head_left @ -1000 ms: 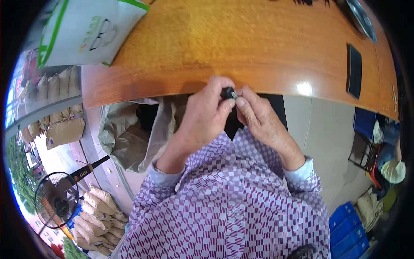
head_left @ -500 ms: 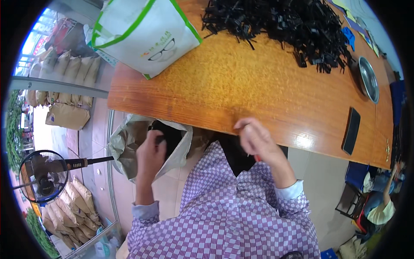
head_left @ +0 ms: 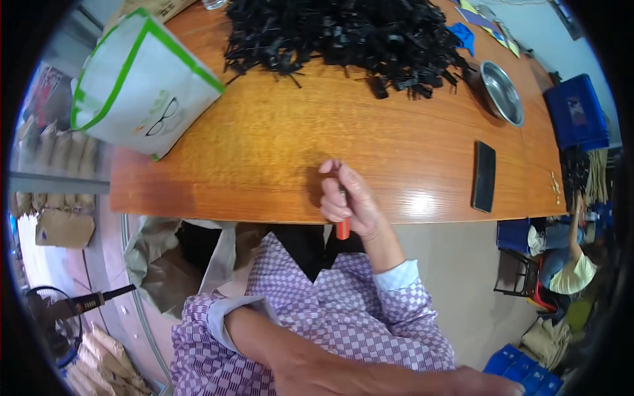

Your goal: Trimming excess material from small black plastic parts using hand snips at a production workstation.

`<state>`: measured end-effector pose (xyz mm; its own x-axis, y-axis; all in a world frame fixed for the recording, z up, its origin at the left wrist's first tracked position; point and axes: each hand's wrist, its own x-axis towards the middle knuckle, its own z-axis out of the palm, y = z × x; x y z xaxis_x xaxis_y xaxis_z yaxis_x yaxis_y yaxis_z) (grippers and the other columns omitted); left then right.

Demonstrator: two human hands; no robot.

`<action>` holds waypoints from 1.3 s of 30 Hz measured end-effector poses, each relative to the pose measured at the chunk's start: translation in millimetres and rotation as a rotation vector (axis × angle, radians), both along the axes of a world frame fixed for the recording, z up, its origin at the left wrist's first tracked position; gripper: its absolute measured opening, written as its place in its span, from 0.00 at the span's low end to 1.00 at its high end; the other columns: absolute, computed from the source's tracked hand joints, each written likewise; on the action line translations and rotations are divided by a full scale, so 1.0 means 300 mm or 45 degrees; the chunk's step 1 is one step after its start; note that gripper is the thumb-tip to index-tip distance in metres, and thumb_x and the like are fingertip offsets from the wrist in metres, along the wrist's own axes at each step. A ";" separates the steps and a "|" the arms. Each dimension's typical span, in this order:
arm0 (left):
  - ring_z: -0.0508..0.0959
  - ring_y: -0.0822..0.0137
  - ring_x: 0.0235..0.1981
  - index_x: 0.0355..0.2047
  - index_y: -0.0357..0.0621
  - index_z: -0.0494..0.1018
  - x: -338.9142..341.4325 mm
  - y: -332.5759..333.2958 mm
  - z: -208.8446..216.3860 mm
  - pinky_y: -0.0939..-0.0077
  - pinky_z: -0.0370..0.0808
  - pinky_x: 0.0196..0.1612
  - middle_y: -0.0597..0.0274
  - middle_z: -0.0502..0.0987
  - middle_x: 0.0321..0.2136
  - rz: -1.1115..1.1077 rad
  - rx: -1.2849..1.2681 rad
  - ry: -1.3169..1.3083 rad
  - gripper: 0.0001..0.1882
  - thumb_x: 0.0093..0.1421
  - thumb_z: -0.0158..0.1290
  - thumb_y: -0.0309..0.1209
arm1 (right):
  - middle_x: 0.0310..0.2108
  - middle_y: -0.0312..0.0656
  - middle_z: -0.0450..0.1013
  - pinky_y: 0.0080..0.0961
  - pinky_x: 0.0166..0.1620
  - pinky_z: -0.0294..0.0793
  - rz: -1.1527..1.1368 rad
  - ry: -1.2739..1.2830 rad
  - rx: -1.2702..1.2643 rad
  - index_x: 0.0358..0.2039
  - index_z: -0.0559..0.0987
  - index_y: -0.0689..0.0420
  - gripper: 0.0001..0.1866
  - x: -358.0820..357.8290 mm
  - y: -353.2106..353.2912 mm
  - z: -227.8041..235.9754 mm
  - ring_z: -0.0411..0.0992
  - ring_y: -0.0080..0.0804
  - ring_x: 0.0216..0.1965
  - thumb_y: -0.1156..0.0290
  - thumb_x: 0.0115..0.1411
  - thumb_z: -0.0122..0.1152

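Above the near table edge, my right hand is closed round a small red-handled tool. The red end sticks out below my fingers; the rest is mostly hidden, so its exact kind does not show. My left hand is very close to the view along the lower edge, reaching across to the right. One finger of it is stretched out; the other fingers are cut off, and nothing shows in it. A big heap of black plastic pieces covers the far part of the wooden table.
A white bag with green trim stands at the table's left. On the right are a metal bowl and a black phone. Below the left edge is an open pale sack. A fan stands left; another person sits far right.
My left hand has left the open sack and swung up across the lower edge toward the right. The view has turned, and the red-handled tool shows more plainly in my right hand.
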<state>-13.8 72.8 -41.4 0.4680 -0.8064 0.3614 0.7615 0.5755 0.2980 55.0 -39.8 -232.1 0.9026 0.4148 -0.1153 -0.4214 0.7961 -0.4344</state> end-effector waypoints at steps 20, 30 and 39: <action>0.74 0.59 0.44 0.48 0.33 0.61 0.144 -0.357 0.058 0.73 0.74 0.42 0.46 0.62 0.51 -0.780 0.372 -0.628 0.20 0.66 0.41 0.38 | 0.15 0.33 0.58 0.16 0.17 0.52 -0.012 -0.015 0.099 0.43 0.67 0.56 0.15 -0.010 -0.023 0.019 0.52 0.18 0.12 0.58 0.67 0.42; 0.76 0.72 0.27 0.38 0.39 0.71 0.529 -0.374 -0.298 0.77 0.73 0.29 0.61 0.75 0.33 1.053 1.363 -1.469 0.09 0.57 0.52 0.26 | 0.16 0.35 0.60 0.16 0.17 0.54 -0.037 0.239 -0.023 0.44 0.66 0.58 0.14 -0.047 -0.008 -0.065 0.53 0.18 0.12 0.61 0.68 0.41; 0.76 0.66 0.33 0.46 0.39 0.66 0.858 -0.370 -0.580 0.75 0.73 0.36 0.56 0.76 0.35 1.343 1.951 -2.053 0.18 0.57 0.54 0.31 | 0.15 0.35 0.60 0.17 0.16 0.55 -0.097 -0.049 0.128 0.44 0.66 0.58 0.13 -0.008 -0.007 -0.011 0.54 0.19 0.11 0.63 0.68 0.38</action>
<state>243.6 -38.3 -215.5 0.7825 -0.5228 0.3382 -0.6214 -0.6207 0.4782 52.7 -42.0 -235.3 0.9347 0.3530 -0.0415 -0.3430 0.8654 -0.3654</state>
